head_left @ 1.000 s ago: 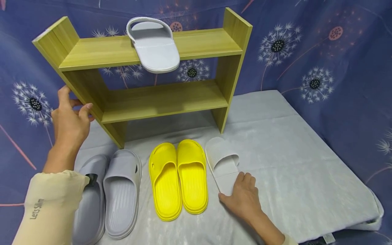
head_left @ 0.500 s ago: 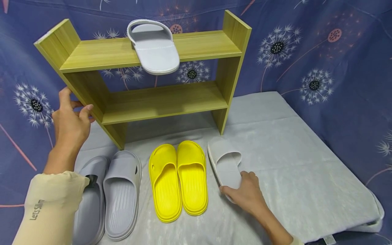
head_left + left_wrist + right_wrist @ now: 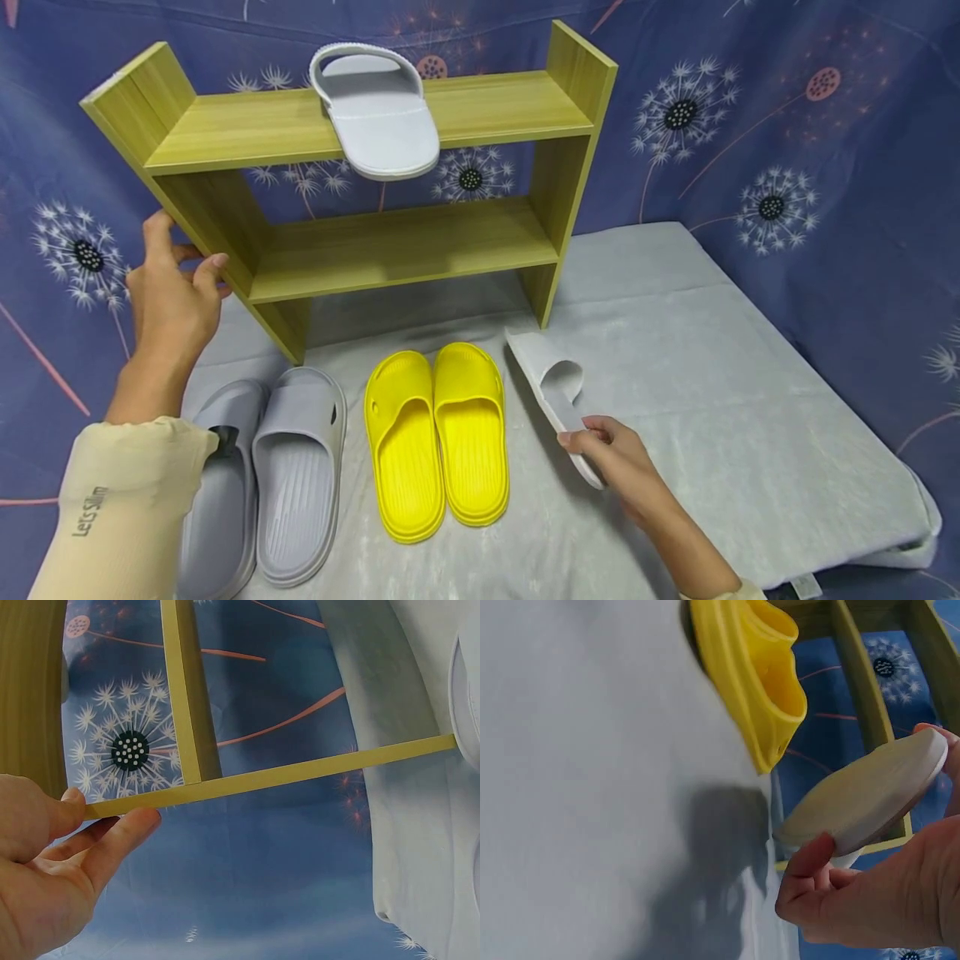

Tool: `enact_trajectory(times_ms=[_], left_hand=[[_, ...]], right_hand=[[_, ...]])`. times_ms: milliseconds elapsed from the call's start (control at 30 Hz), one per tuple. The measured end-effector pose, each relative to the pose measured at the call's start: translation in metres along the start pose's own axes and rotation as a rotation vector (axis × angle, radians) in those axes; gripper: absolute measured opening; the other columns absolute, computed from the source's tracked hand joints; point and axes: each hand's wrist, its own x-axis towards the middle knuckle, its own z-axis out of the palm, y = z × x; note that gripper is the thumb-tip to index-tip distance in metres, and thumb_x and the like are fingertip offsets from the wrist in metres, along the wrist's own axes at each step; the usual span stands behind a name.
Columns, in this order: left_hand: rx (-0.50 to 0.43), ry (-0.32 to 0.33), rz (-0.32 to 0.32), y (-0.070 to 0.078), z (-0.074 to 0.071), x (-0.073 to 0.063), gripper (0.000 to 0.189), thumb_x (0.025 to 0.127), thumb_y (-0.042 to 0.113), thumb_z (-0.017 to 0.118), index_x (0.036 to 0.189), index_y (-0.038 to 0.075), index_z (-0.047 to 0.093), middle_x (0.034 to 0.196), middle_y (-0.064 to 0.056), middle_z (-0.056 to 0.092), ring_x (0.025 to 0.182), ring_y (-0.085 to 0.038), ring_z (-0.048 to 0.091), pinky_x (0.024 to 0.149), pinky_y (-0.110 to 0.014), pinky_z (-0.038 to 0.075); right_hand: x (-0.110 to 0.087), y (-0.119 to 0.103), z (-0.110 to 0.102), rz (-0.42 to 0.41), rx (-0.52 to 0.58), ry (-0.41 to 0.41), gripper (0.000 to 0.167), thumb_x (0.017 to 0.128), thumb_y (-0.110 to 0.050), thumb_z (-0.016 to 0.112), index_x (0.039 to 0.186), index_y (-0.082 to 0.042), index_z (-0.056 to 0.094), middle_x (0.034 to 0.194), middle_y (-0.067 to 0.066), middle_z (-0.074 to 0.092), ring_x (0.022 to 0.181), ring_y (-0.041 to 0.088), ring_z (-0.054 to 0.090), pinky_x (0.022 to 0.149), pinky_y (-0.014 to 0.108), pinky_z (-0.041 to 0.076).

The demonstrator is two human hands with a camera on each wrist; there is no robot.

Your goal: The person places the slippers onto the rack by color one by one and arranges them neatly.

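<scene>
Now | right hand [image 3: 621, 462] | white slipper [image 3: 561, 402] tilted sideways | earlier: flatter

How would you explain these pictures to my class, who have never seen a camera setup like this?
There is no robot here, only a person's two bare hands. The widest view comes from a camera worn on the head, looking forward and down. The other two come from a camera on each wrist, showing that hand's work close up.

The left hand grips the side of a wooden shelf unit. The right hand holds a white slipper, tilted sideways. Another white slipper sits on the upper board, jutting over its front edge. On the grey cloth lie yellow slippers and, to their left, grey slippers.
</scene>
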Motion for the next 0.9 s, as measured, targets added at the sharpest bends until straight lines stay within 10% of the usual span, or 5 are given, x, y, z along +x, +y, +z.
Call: enact_trajectory(times_ms=[200,533,900], left_hand=[[-0.007,0.011,-0.001,0.0,0.0,-0.001,0.053,0.099,0.02,0.053,0.142,0.041,0.03,0.118,-0.017,0.06,0.073,0.011,0.055,0.059,-0.001,0.049],[-0.018,0.017,0.008,-0.001,-0.001,0.0,0.053,0.098,0.019,0.053,0.142,0.04,0.031,0.117,-0.016,0.06,0.078,0.004,0.06,0.06,-0.001,0.05],[-0.008,0.013,0.027,0.0,-0.001,0.0,0.052,0.099,0.019,0.053,0.143,0.037,0.031,0.119,-0.018,0.061,0.072,0.009,0.056,0.059,0.0,0.048]], right_hand=[[-0.012,-0.01,0.001,-0.085,0.21,-0.099,0.052,0.086,-0.022,0.06,0.13,0.004,0.049,0.116,0.016,0.056,0.099,0.023,0.055,0.083,0.03,0.049],[-0.034,-0.041,0.001,-0.486,0.112,0.114,0.055,0.075,-0.006,0.072,0.127,-0.005,0.054,0.105,0.009,0.047,0.085,0.02,0.047,0.068,0.019,0.048],[-0.042,-0.085,-0.007,-0.772,0.237,0.167,0.062,0.068,0.009,0.068,0.127,0.0,0.054,0.105,0.009,0.044,0.089,0.022,0.039,0.071,0.022,0.04]])
